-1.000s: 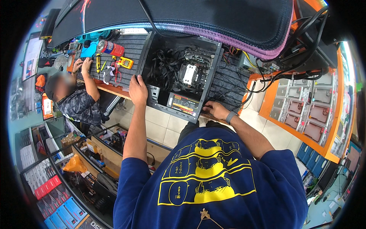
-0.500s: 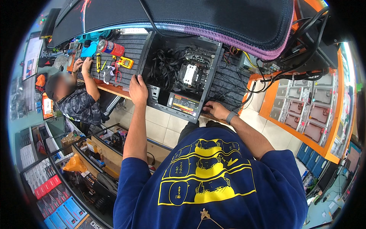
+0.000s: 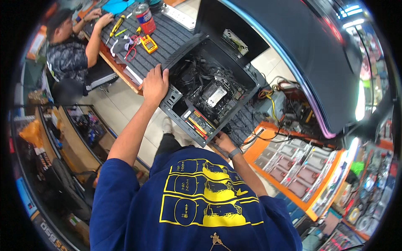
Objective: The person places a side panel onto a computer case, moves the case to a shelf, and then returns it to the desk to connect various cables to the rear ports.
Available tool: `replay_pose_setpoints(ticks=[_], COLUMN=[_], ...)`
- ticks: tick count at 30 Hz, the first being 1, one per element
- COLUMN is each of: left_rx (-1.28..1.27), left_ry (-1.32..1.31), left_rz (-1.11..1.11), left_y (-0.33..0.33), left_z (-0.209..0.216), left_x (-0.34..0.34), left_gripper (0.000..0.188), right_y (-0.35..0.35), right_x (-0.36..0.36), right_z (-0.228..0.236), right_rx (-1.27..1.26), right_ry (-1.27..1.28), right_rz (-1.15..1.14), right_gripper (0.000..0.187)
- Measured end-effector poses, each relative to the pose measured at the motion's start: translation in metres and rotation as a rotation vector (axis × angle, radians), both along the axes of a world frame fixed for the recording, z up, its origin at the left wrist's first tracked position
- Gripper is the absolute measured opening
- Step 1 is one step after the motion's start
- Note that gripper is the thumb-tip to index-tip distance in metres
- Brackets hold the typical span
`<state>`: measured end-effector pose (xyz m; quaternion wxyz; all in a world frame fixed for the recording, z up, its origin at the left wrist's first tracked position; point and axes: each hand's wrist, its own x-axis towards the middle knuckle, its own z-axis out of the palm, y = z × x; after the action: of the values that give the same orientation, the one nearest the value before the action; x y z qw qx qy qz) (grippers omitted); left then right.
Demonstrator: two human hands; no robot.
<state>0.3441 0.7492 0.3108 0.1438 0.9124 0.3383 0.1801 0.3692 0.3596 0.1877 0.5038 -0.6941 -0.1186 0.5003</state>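
Note:
A black computer case [image 3: 180, 106] lies on its side with its interior exposed, its near edge jutting out over the front of the workbench. Inside show a motherboard with a silver-white plate [image 3: 217, 96], bundled black cables [image 3: 193, 71] and a power supply [image 3: 199, 125] with a yellow-and-red label. My left hand [image 3: 155, 85] grips the case's left edge, fingers laid over the rim. At the near right corner, my right hand [image 3: 225, 143] holds the case from below, its fingertips partly hidden.
On the ribbed mat [image 3: 171, 33] are a yellow multimeter [image 3: 148, 44], a red-and-blue can [image 3: 145, 19], a screwdriver [image 3: 117, 26] and a white power strip [image 3: 178, 17]. A co-worker [image 3: 71, 54] sits at left. A dark monitor [image 3: 310, 50] overhangs the right; loose cables [image 3: 272, 100] trail beside the case.
My view has turned and shifted, so the case appears slanted and a black perforated panel shows behind it. Both hands remain at the same parts of the case.

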Motion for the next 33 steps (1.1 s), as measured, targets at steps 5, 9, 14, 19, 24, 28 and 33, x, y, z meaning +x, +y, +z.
replay_pose_setpoints(ticks=[5, 9, 14, 19, 24, 28, 33], left_rx=[-0.095, -0.227, -0.35, -0.388, -0.388, -0.384, -0.377], left_ry=[-0.078, -0.174, -0.203, -0.229, -0.212, -0.207, -0.202], left_rz=[0.001, -0.068, -0.163, -0.2, -0.243, -0.256, -0.257], left_y=[0.002, 0.006, 0.014, 0.024, 0.028, 0.029, 0.027], left_z=[0.003, 0.005, 0.008, 0.009, 0.008, 0.008, 0.007], left_x=[-0.01, -0.014, -0.021, -0.024, -0.024, -0.024, -0.022], left_gripper=[0.055, 0.056, 0.063, 0.061, 0.062, 0.063, 0.063], right_y=[-0.024, -0.022, -0.006, 0.016, 0.024, 0.024, 0.019], right_x=[0.025, 0.037, 0.055, 0.061, 0.059, 0.057, 0.055], right_z=[-0.02, 0.008, 0.029, 0.036, 0.04, 0.041, 0.041], right_rx=[-0.121, -0.307, -0.518, -0.623, -0.673, -0.695, -0.709], right_ry=[0.041, -0.011, -0.104, -0.153, -0.172, -0.182, -0.204], right_rz=[0.079, 0.141, 0.253, 0.321, 0.36, 0.379, 0.4], right_gripper=[0.035, 0.035, 0.035, 0.035, 0.036, 0.036, 0.036])
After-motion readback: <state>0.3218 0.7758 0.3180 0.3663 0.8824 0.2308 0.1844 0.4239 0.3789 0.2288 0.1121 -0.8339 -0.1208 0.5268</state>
